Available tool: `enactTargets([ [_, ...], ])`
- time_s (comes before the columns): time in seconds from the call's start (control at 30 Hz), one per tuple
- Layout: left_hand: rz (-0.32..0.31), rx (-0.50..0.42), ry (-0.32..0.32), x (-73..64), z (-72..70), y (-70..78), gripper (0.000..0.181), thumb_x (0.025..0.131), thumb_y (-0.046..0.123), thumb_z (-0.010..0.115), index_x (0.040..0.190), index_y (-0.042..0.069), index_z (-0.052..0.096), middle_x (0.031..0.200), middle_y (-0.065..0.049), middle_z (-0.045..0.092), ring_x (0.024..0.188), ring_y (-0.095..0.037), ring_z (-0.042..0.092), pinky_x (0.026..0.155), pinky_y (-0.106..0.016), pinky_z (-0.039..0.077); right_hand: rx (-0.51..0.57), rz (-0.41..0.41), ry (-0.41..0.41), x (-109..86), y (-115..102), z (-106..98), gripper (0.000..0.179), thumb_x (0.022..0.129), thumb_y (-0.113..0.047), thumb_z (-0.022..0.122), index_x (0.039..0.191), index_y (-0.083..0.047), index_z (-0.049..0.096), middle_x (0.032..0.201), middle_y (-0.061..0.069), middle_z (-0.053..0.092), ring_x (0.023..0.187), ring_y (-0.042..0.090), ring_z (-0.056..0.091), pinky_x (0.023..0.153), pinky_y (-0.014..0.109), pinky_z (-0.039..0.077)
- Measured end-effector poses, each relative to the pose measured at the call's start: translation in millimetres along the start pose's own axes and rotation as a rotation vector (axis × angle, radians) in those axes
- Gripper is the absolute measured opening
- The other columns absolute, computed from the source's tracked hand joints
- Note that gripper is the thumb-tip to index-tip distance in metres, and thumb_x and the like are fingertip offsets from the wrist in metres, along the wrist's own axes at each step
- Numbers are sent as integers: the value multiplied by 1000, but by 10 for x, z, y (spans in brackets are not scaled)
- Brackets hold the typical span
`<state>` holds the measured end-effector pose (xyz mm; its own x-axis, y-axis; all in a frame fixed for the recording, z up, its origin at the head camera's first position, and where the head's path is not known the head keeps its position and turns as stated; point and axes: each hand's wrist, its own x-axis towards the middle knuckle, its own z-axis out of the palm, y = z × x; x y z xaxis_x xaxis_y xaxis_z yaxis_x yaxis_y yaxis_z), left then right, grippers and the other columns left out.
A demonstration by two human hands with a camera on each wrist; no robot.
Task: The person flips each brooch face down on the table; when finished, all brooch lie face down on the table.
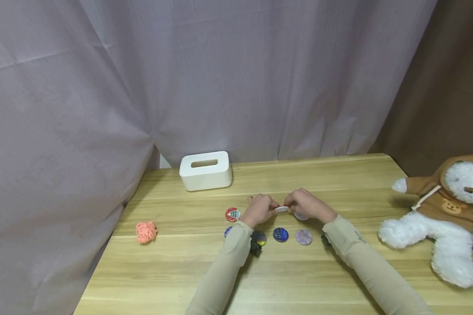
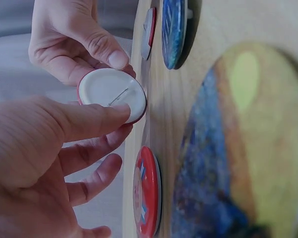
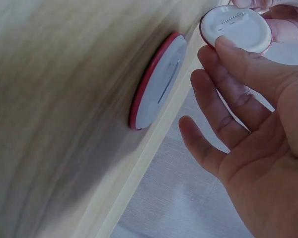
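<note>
Both hands pinch one round pin-back badge (image 1: 281, 209) from opposite sides, over the table. Its white back with a metal pin and a thin red rim shows in both wrist views. My left hand (image 1: 260, 209) has its thumb flat on the back (image 2: 102, 87); my right hand (image 1: 308, 204) grips the other edge by thumb and fingers. A second red-rimmed badge (image 3: 159, 87) lies back up beside the right hand. Near the left hand lies a red badge (image 1: 232, 214), picture up. A dark blue badge (image 1: 280, 234) and a pale purple badge (image 1: 304, 237) lie nearer me.
A yellow-and-blue badge (image 1: 262, 238) and another blue badge (image 1: 227, 231) are partly covered by the left sleeve. A white tissue box (image 1: 206, 179) stands at the back, a coral puff (image 1: 146, 232) lies left, and a white teddy bear (image 1: 445, 218) sits right.
</note>
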<state>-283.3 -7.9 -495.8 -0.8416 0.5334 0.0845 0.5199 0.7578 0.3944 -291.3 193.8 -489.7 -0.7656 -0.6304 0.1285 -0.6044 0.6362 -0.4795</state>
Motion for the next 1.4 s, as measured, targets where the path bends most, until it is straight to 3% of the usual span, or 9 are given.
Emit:
enactTargets([
  [0.2, -2, -8, 55, 9, 13, -24, 14, 85, 12, 79, 95, 22, 82, 81, 11, 74, 77, -10, 58, 87, -49, 36, 26, 13, 5, 7, -5, 1, 16, 81, 7, 75, 90, -6, 78, 87, 2, 75, 80, 16, 67, 77, 42, 55],
  [0.33, -11, -14, 71, 17, 23, -29, 16, 82, 10, 80, 93, 21, 81, 75, 10, 71, 79, -13, 59, 85, -47, 35, 57, 25, 10, -6, -32, -2, 17, 82, 6, 75, 94, -5, 77, 88, 0, 75, 80, 14, 66, 77, 39, 54],
  [0.43, -10, -23, 60, 31, 41, -16, 15, 81, 10, 82, 93, 19, 79, 68, 9, 67, 76, -13, 58, 86, -48, 36, 69, 34, 22, -29, -36, 3, 17, 82, 7, 75, 96, -4, 73, 83, 0, 72, 75, 10, 62, 72, 34, 52],
  [0.63, -32, -48, 36, 47, 66, 20, 25, 80, 12, 85, 102, 13, 72, 83, 9, 70, 84, -12, 60, 85, -44, 36, 69, 30, 59, -71, -43, 30, 24, 80, 9, 75, 96, -5, 63, 75, 0, 67, 68, 8, 58, 65, 30, 50],
  [0.87, -58, -34, 26, 42, 50, 21, 31, 79, 14, 86, 103, 12, 65, 83, 7, 68, 83, -13, 59, 80, -37, 33, 82, 4, 61, -35, -46, 41, 28, 79, 6, 79, 97, -6, 62, 72, 0, 66, 64, 6, 57, 62, 29, 49],
  [1.17, -60, 3, 7, 39, 24, 56, 28, 82, 15, 84, 107, 14, 70, 93, 6, 73, 90, -14, 63, 86, -44, 36, 93, 25, 45, -36, -25, 41, 28, 77, 8, 78, 98, -5, 64, 75, 0, 67, 67, 10, 60, 66, 33, 51],
  [1.4, -83, 67, -24, 26, 29, 63, 31, 80, 21, 85, 110, 20, 76, 104, 1, 72, 104, -25, 62, 90, -49, 38, 54, 40, 5, -25, -26, 49, 25, 77, 3, 80, 97, -5, 69, 81, 0, 68, 75, 13, 62, 73, 37, 52],
])
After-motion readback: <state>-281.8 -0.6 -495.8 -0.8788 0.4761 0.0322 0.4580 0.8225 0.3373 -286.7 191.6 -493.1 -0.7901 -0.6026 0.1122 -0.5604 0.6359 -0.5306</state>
